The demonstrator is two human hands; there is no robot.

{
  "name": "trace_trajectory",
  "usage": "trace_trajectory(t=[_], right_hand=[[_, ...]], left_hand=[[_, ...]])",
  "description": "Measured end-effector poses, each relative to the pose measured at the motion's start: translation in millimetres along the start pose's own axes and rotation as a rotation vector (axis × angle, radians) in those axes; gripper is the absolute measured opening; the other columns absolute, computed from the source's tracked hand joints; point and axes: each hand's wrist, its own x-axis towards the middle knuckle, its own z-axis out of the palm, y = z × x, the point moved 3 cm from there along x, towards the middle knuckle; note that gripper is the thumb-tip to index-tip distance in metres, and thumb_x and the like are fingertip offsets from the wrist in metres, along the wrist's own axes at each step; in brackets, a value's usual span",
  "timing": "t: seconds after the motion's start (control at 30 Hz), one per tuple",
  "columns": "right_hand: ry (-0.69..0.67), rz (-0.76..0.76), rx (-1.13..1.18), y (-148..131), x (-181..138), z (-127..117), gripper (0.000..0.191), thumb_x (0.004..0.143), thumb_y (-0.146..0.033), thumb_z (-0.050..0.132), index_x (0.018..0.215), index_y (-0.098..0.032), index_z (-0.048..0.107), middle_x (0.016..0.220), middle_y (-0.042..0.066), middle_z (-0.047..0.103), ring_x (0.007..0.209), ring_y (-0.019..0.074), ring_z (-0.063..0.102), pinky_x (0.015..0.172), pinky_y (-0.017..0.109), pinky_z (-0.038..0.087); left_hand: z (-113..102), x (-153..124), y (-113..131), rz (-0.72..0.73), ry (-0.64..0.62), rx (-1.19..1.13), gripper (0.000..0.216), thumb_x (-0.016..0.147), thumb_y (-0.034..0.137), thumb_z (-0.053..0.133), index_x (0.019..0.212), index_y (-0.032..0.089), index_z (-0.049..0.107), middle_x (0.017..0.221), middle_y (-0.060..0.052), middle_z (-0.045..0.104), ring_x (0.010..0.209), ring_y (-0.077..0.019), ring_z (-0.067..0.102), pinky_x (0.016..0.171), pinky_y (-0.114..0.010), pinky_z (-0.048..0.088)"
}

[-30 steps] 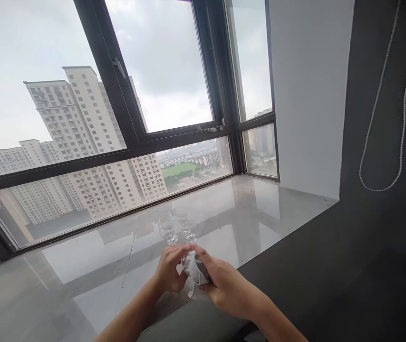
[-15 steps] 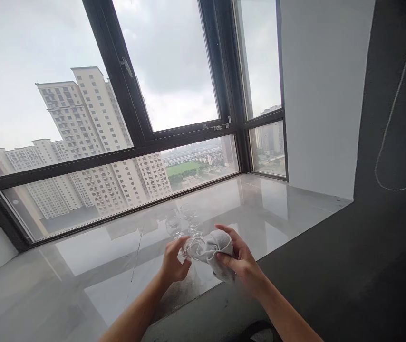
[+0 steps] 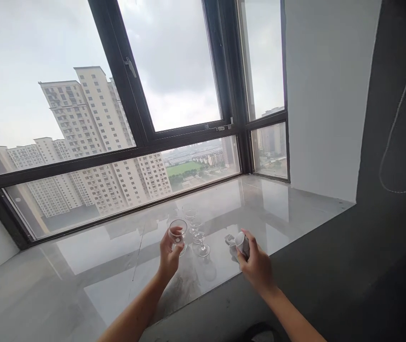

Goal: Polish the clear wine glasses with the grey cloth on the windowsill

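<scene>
My left hand (image 3: 169, 251) is closed around a clear stemmed glass (image 3: 178, 230), its round rim tipped towards me, above the sill. To the right, my right hand (image 3: 257, 266) grips a bunched white cloth (image 3: 239, 240) between thumb and fingers, with a loose part sticking out on the left. The glass and the cloth are apart. Between my hands, several clear stemmed glasses (image 3: 202, 249) stand close together on the sill. The glasses farther back are faint against the shiny surface, and the held one partly overlaps the group.
A glossy grey tiled windowsill (image 3: 110, 285) runs beneath dark-framed windows (image 3: 142, 142). Its front edge drops to a dark wall (image 3: 331, 285) on the right. A beaded cord (image 3: 384, 156) hangs at the far right.
My left hand has drawn the glass away from the cloth, to the left, and turned it more upright. My right hand has moved right with the cloth. The standing glasses show more fully.
</scene>
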Motion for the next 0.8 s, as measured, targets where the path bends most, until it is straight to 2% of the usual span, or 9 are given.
trace_trajectory(t=[0.07,0.27,0.53,0.8], right_hand=[[0.026,-0.07,-0.085,0,-4,3,0.049,0.091,-0.027,0.049,0.14,-0.02,0.043,0.114,0.014,0.07,0.098,0.0304,0.07,0.068,0.034,0.054],[0.074,-0.131,-0.152,-3,-5,2,0.05,0.09,-0.025,0.05,0.138,-0.017,0.042,0.112,0.016,0.071,0.096,0.0306,0.071,0.066,0.035,0.056],[0.089,-0.16,-0.165,-3,-6,2,0.051,0.09,-0.023,0.048,0.14,-0.018,0.04,0.116,0.016,0.069,0.1,0.0311,0.07,0.065,0.035,0.057],[0.094,-0.156,-0.165,-3,-7,3,0.051,0.09,-0.023,0.05,0.14,-0.018,0.04,0.121,0.016,0.068,0.104,0.0313,0.069,0.07,0.037,0.057]], left_hand=[[1,-1,2,0.009,-0.012,0.018,0.031,0.074,0.029,0.061,0.104,0.02,0.063,0.086,-0.003,0.056,0.083,-0.0201,0.055,0.074,-0.03,0.043],[6,-4,9,0.028,-0.038,0.058,0.032,0.073,0.028,0.061,0.104,0.02,0.063,0.087,-0.003,0.059,0.084,-0.021,0.056,0.076,-0.032,0.043],[17,-8,9,-0.022,-0.158,0.015,0.031,0.074,0.032,0.062,0.103,0.02,0.063,0.083,-0.002,0.055,0.079,-0.019,0.052,0.074,-0.03,0.041],[21,-7,7,-0.046,-0.186,-0.018,0.031,0.074,0.031,0.063,0.103,0.02,0.061,0.082,-0.001,0.055,0.08,-0.0188,0.05,0.075,-0.03,0.039]])
